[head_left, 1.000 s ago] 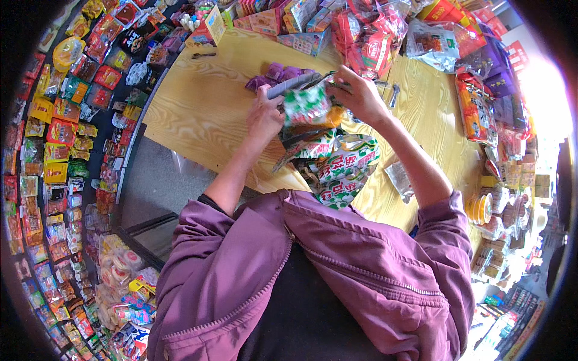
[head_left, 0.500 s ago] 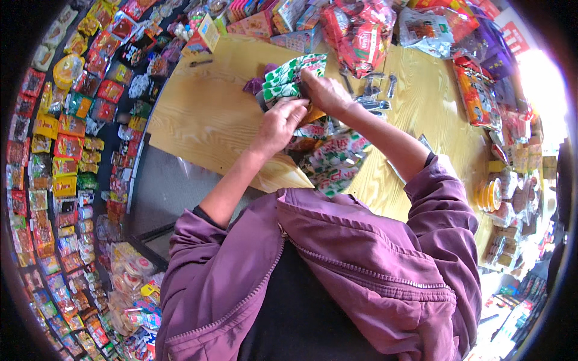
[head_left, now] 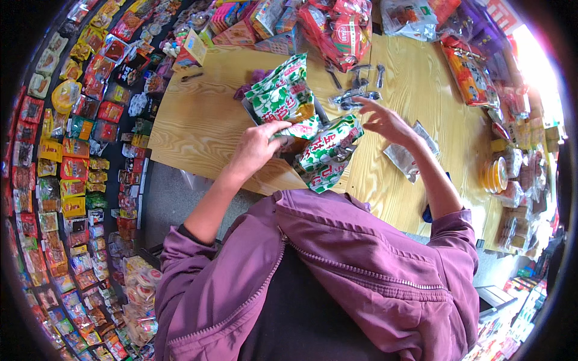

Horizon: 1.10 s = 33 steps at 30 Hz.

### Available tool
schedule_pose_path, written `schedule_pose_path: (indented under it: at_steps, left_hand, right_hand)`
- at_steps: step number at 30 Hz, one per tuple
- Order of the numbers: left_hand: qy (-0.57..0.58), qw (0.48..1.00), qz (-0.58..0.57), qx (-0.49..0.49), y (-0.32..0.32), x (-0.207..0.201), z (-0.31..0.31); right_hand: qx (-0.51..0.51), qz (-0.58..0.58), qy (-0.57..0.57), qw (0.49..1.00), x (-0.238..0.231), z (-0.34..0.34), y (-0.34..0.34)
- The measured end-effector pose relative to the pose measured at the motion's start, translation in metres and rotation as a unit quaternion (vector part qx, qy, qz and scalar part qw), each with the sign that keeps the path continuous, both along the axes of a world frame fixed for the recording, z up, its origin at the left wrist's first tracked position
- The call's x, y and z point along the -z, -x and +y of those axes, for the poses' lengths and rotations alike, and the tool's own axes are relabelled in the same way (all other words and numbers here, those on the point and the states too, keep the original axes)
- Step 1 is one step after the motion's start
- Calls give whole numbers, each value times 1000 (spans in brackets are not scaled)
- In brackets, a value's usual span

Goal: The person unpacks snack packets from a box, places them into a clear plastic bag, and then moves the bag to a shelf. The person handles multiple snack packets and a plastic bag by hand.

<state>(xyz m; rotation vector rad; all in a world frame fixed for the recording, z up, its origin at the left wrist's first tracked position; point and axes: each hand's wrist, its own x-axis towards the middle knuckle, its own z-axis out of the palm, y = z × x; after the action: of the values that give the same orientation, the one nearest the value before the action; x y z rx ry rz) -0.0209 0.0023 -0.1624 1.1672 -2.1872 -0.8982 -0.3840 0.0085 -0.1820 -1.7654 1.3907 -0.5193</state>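
My left hand (head_left: 259, 144) pinches the near edge of a green-and-white printed snack bag (head_left: 280, 93), thumb and fingers closed on it. A second green-and-white printed bag section (head_left: 328, 153) lies just right of that hand; whether the two are one package I cannot tell. Something with a grey edge shows partly beneath them. My right hand (head_left: 385, 123) is raised over the table with its fingers apart, holding nothing. Close beyond its fingertips lie several small dark utensil-like pieces (head_left: 355, 93). A crumpled purple item (head_left: 259, 76) sits behind the upper bag.
Beneath my hands is a wooden table (head_left: 198, 120). A clear plastic bag (head_left: 412, 153) lies below my right forearm. Red packages (head_left: 343, 36) and small boxes (head_left: 277, 42) line the far edge, an orange packet (head_left: 469, 72) the right. Racks of snack packets (head_left: 72, 162) curve along the left.
My right hand has left the green-and-white bag, moved right and opened. The bag's upper part now stands spread out, and my left hand has shifted slightly down and left, holding its edge.
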Motion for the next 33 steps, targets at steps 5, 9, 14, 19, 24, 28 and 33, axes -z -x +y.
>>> schedule_pose_path:
  at_steps: [5,9,14,19,24,28,33]
  left_hand:
    - [99,984,-137,-64,38,-6,-20]
    - [102,971,-200,-80,52,-4,-40]
    - [93,975,-184,-87,45,8,-65]
    - [112,978,-156,-79,36,16,-62]
    - [117,951,-258,-121,39,27,-65]
    - [277,931,-233,-50,57,1,-49]
    - [359,908,-217,6,60,14,-60]
  right_hand:
    - [-100,-73,94,988,27,-12,-38]
    - [-97,35,119,988,-5,-28,-79]
    - [-100,48,33,993,-3,-53,-104]
    - [-127,49,188,973,15,-55,-100]
    - [-72,32,142,987,40,-42,-70]
    - [-93,57,148,983,22,-35,-86]
    - [-76,93,153,981,36,-45,-99]
